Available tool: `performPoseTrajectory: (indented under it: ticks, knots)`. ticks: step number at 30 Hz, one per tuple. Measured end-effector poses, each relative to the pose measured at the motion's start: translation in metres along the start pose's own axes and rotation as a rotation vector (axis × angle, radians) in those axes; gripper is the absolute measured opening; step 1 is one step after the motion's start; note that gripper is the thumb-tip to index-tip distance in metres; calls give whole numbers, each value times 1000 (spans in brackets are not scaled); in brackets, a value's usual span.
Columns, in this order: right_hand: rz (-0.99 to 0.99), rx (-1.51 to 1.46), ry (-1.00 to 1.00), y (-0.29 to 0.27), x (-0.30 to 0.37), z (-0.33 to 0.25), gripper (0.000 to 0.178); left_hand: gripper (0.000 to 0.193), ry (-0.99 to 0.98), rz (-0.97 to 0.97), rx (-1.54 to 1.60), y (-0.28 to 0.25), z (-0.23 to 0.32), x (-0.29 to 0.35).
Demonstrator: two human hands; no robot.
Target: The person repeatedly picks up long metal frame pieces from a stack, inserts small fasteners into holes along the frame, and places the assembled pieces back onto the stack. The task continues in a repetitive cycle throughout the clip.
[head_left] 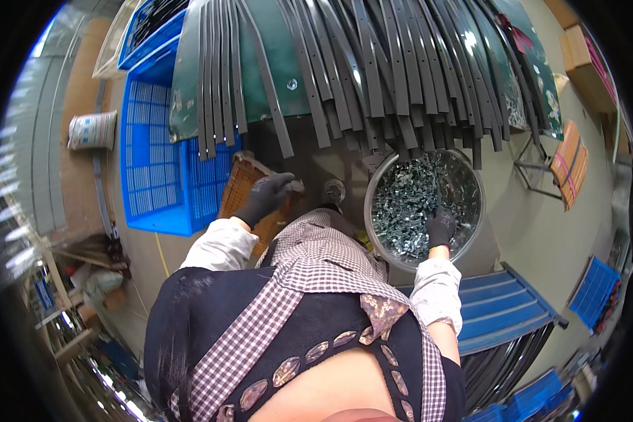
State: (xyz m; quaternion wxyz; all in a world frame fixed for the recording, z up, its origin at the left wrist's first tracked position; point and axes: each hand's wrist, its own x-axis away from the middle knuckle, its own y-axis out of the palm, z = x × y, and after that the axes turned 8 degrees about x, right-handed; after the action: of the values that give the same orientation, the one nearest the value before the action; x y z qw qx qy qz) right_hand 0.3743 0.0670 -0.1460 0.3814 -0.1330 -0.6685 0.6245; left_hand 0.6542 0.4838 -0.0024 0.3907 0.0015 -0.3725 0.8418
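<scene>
My left hand (266, 197), in a dark glove, is held over the left side of my lap, beside a brown woven-looking piece (240, 184). Its fingers are curled together; whatever may be in them is too small to name. On the right, a round metal basin (477, 211) holds a heap of small shiny metal pieces (404, 207). My right hand (440, 226), gloved too, reaches down into that heap, and its fingertips are hidden among the pieces. Ahead, many long dark metal strips (390, 63) with small holes lie side by side, their ends jutting over the edge of a green tabletop (257, 98).
A blue plastic crate (155, 218) stands left of the table, with another blue crate (137, 53) behind it. A blue slatted bench (503, 309) is at my right. Farther right stands a small wooden-topped stool (568, 165). A white sack (91, 131) lies far left.
</scene>
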Motion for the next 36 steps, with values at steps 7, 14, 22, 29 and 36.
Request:
performPoseTrajectory:
  ticks: [7, 14, 22, 29, 36]
  knots:
    - [76, -199, 131, -12, 1, -28, 27, 30, 224, 96, -210, -75, -41, -60]
    - [271, -314, 270, 4, 11, -30, 36, 67, 477, -192, -769, -106, -44, -140]
    - [376, -295, 349, 10, 9, -25, 28, 47, 896, -443, -717, -101, -82, -208]
    - [58, -252, 300, 5, -18, -14, 29, 35, 1085, -271, -655, -79, -96, -252]
    - [295, 37, 377, -11, -8, -52, 25, 35, 1149, -216, -525, -90, -87, -245]
